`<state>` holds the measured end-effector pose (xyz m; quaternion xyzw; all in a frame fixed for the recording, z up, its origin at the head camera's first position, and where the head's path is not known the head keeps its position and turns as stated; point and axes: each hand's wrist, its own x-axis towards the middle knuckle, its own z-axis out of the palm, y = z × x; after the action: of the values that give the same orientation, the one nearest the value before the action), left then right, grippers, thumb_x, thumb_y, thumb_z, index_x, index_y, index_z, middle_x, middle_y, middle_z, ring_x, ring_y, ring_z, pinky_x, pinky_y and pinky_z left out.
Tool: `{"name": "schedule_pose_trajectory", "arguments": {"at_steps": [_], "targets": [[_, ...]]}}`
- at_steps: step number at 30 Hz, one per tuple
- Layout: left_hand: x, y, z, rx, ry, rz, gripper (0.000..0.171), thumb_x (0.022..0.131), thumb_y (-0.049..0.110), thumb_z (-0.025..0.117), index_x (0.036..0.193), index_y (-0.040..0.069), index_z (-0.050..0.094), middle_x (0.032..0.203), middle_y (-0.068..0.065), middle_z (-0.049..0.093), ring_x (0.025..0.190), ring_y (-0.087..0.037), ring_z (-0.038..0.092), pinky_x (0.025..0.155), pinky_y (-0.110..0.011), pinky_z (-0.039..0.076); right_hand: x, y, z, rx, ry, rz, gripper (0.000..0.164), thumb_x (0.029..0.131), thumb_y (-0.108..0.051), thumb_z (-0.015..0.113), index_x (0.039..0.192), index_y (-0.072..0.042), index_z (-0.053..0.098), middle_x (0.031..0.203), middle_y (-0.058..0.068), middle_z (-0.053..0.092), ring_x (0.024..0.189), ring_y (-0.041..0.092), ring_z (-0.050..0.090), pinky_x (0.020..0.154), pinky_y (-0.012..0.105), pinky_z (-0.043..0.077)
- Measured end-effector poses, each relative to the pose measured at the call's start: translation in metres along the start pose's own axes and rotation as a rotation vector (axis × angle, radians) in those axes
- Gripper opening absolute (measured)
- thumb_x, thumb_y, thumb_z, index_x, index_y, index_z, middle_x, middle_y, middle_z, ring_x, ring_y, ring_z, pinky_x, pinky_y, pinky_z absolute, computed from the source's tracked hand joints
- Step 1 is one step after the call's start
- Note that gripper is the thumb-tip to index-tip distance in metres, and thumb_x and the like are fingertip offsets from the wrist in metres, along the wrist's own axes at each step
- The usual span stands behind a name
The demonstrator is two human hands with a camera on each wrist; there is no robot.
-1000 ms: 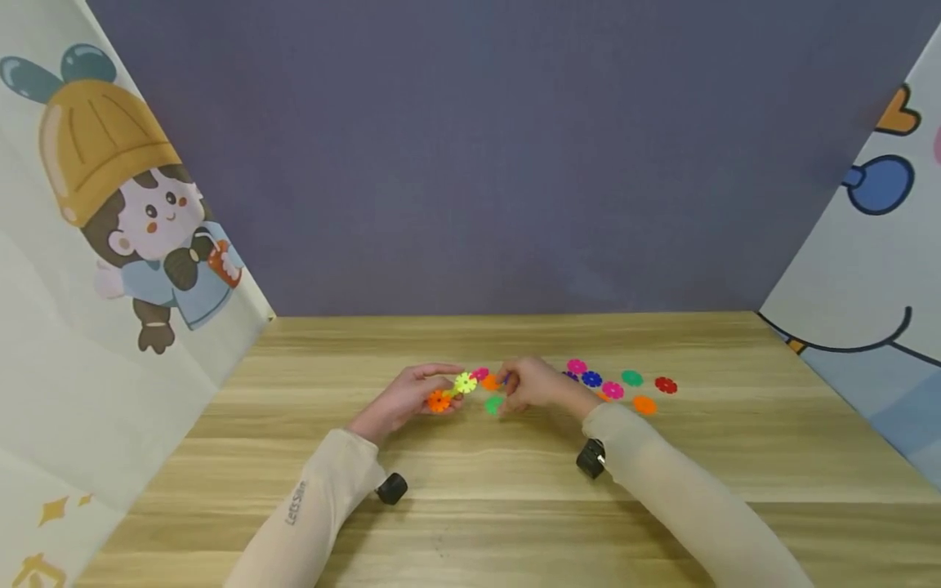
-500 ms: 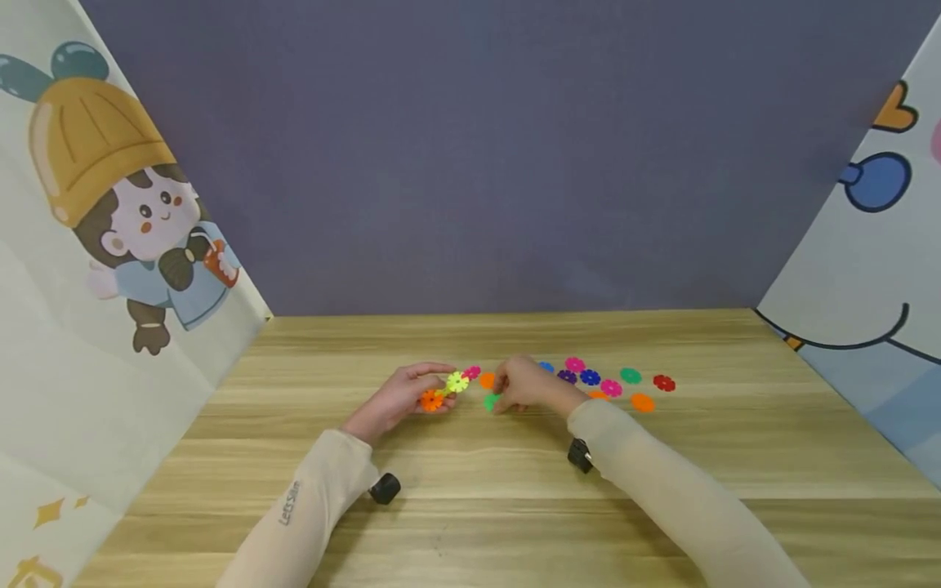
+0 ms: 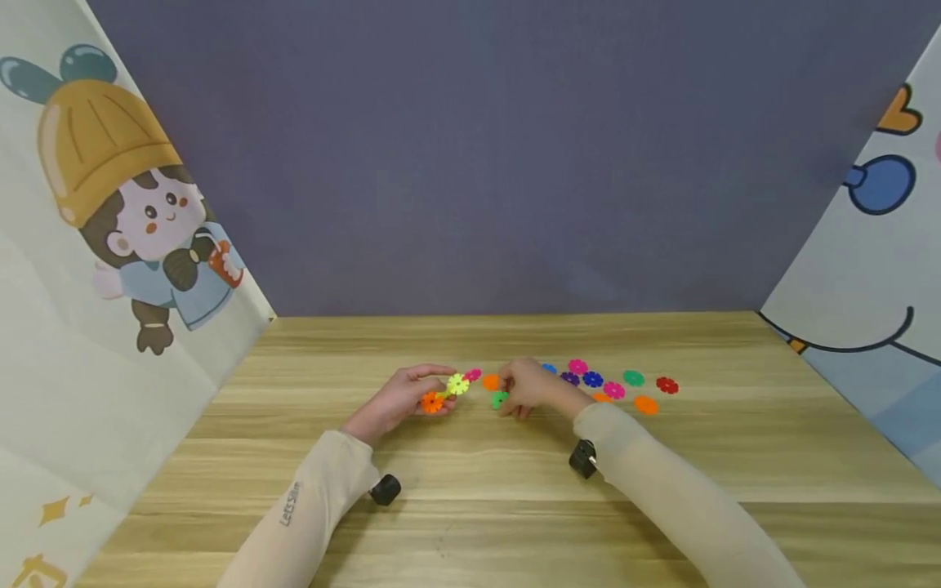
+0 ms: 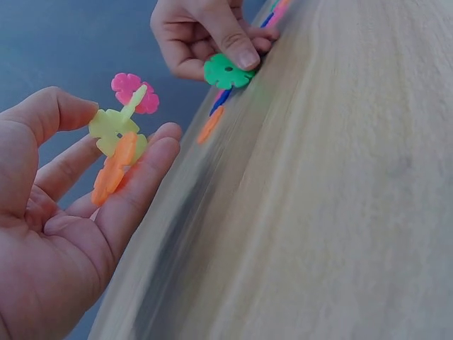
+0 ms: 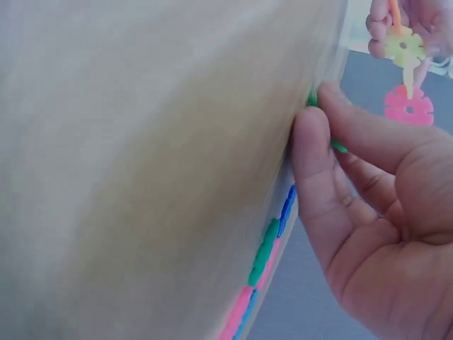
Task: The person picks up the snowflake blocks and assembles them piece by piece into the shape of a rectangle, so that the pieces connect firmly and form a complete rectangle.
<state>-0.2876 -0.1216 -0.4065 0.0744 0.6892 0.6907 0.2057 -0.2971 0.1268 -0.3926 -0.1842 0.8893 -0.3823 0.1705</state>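
Pinching a green disc (image 3: pixel 499 400) between thumb and finger of the right hand (image 3: pixel 531 384), at or just above the counter (image 3: pixel 470 490); cannot tell whether touching the wood. Gripping, in the left hand (image 3: pixel 395 402), a linked chain (image 3: pixel 457 384) lifted off the wood: an orange piece (image 4: pixel 113 168) nearest the palm, yellow pieces (image 4: pixel 103 126) in the middle, a pink piece (image 4: pixel 124 86) at the end toward the right hand. Leaving only a narrow gap between the hands, with a flat orange disc (image 3: pixel 489 382) inside, just beside the right fingertips. Spread to the right of that hand: blue (image 3: pixel 548 369), purple, dark blue, pink, green and orange discs, then a red disc (image 3: pixel 667 385) outermost, well apart from the counter's right edge. Showing a strip of wood behind the discs, up to the back edge (image 3: pixel 412 317) beneath a grey wall (image 3: pixel 470 163); in front, a broad stretch of wood between the sleeves (image 3: pixel 316 498), roomier than the gap between the hands.
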Motion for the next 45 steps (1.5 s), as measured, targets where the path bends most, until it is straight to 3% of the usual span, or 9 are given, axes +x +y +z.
{"name": "schedule_pose_trajectory", "arguments": {"at_steps": [6, 13, 20, 33, 45], "targets": [[-0.001, -0.003, -0.001, 0.004, 0.001, -0.006, 0.043, 0.093, 0.0, 0.056, 0.135, -0.006, 0.056, 0.101, -0.022, 0.07, 0.081, -0.021, 0.071, 0.076, -0.031, 0.061, -0.001, 0.004, -0.002, 0.099, 0.014, 0.006, 0.019, 0.076, 0.012, 0.078, 0.089, 0.008, 0.065, 0.067, 0.012, 0.066, 0.052, 0.016, 0.065, 0.052, 0.031, 0.06], [-0.001, -0.002, 0.0, 0.002, -0.023, -0.002, 0.044, 0.093, 0.002, 0.056, 0.137, -0.006, 0.055, 0.104, -0.026, 0.07, 0.082, -0.021, 0.071, 0.077, -0.03, 0.061, -0.003, 0.006, -0.009, 0.138, 0.035, 0.055, 0.034, 0.087, 0.014, 0.064, 0.121, 0.017, 0.061, 0.09, 0.022, 0.07, 0.057, 0.02, 0.067, 0.057, 0.033, 0.061], [0.001, -0.003, 0.002, -0.014, -0.025, 0.007, 0.045, 0.093, 0.0, 0.054, 0.136, -0.007, 0.054, 0.099, -0.024, 0.07, 0.08, -0.021, 0.071, 0.073, -0.029, 0.061, -0.007, 0.007, -0.011, 0.163, 0.084, 0.036, 0.028, 0.089, 0.014, 0.06, 0.117, 0.011, 0.064, 0.075, 0.017, 0.065, 0.055, 0.02, 0.066, 0.055, 0.033, 0.061], [0.002, -0.005, 0.003, 0.001, -0.03, -0.021, 0.041, 0.095, 0.001, 0.054, 0.136, -0.005, 0.056, 0.103, -0.024, 0.07, 0.081, -0.021, 0.071, 0.076, -0.031, 0.061, -0.009, 0.006, -0.013, 0.287, 0.196, -0.022, 0.028, 0.093, 0.013, 0.057, 0.12, 0.017, 0.061, 0.081, 0.025, 0.068, 0.06, 0.023, 0.068, 0.059, 0.036, 0.062], [0.005, -0.011, 0.007, -0.017, -0.061, -0.019, 0.042, 0.096, 0.002, 0.054, 0.137, -0.006, 0.054, 0.102, -0.026, 0.07, 0.08, -0.02, 0.071, 0.075, -0.03, 0.061, -0.008, 0.003, -0.01, 0.4, 0.2, -0.059, 0.03, 0.094, 0.013, 0.055, 0.122, 0.02, 0.058, 0.088, 0.034, 0.067, 0.058, 0.017, 0.067, 0.062, 0.039, 0.062]]}}
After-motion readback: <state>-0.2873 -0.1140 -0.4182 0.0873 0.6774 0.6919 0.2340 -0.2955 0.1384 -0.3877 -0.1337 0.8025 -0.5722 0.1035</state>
